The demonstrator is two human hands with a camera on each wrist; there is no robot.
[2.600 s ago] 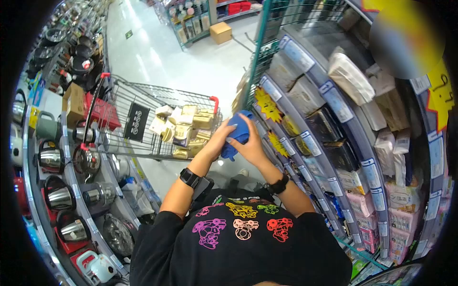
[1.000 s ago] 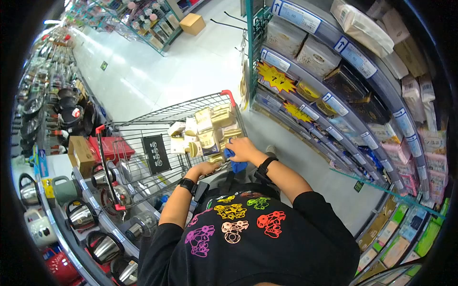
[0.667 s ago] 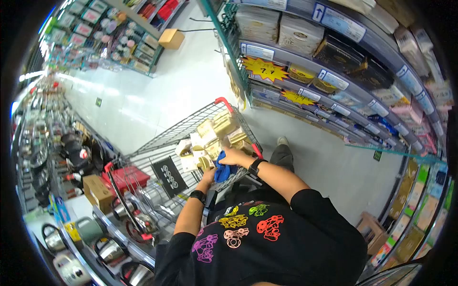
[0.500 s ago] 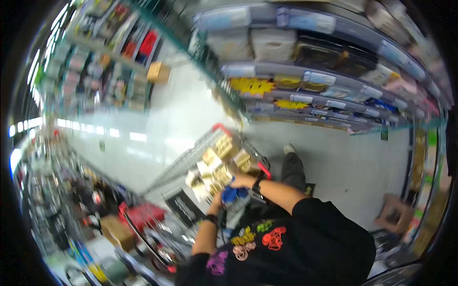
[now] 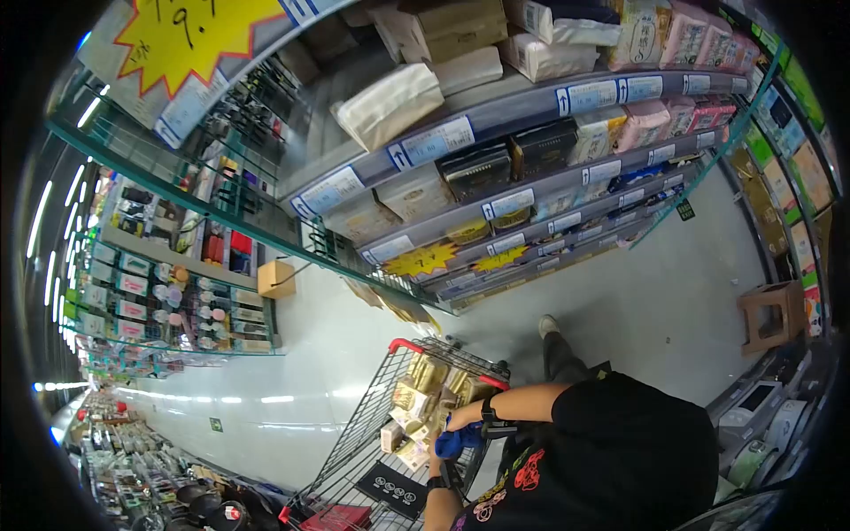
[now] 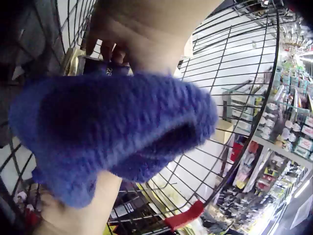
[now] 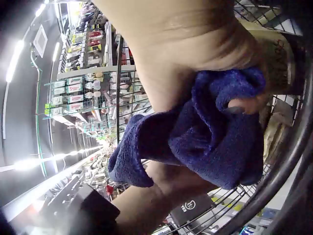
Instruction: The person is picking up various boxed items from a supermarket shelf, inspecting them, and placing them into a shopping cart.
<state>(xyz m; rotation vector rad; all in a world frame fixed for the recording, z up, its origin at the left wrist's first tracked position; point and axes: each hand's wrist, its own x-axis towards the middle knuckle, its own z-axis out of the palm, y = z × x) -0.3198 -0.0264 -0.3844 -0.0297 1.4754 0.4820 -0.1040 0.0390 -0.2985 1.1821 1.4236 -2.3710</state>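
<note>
My right hand [image 5: 462, 418] grips a bunched blue towelling cloth [image 7: 215, 132], its fingers curled into the folds with one fingertip showing. The cloth hangs over the near side of a wire shopping cart [image 5: 405, 344] with red corners. Lower down, my left hand [image 5: 435, 447] is beside the cream-and-gold packages [image 5: 409, 403] in the cart. In the left wrist view its fingers [image 6: 108, 50] curl by a dark package label [image 6: 105, 67], and the cloth covers much of the view; I cannot tell whether they hold the package.
Shelves of tissue packs [image 5: 390, 106] stand above and beyond the cart. Pans [image 5: 190, 500] line the lower left. A cardboard box [image 5: 276, 279] sits on the floor at the far left. A brown stool [image 5: 772, 314] stands by the right shelves.
Both hands held the cloth beyond the cart's end at first; now the right hand holds it over the cart and the left is by the packages. The view has swung right, towards the shelves.
</note>
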